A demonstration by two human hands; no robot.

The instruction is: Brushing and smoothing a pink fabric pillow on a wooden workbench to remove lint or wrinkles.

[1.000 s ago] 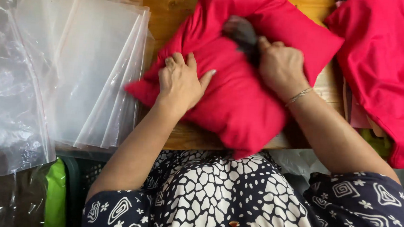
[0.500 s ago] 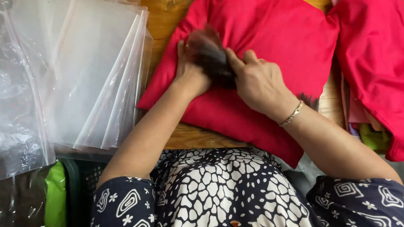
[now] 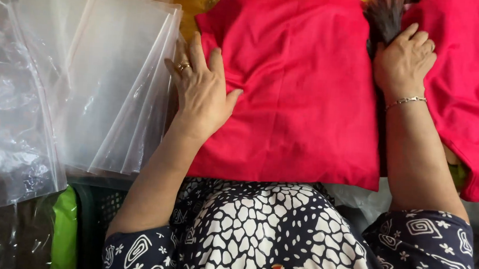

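Head view: left hand (image 3: 202,88) is lying flat, fingers spread, palm pressing on the left edge of the folded red garment (image 3: 298,88), gripping nothing. Right hand (image 3: 403,61) is resting at the garment's upper right corner, fingers loosely curled against a dark brush (image 3: 384,18); can't tell if it's actually gripping it. Garment is lying flat on the wooden table (image 3: 195,1), clear plastic bags (image 3: 99,76) stacked just left, more red fabric (image 3: 469,93) to the right.

Clear flat plastic bags (image 3: 104,82) stacked left, beside red cloth
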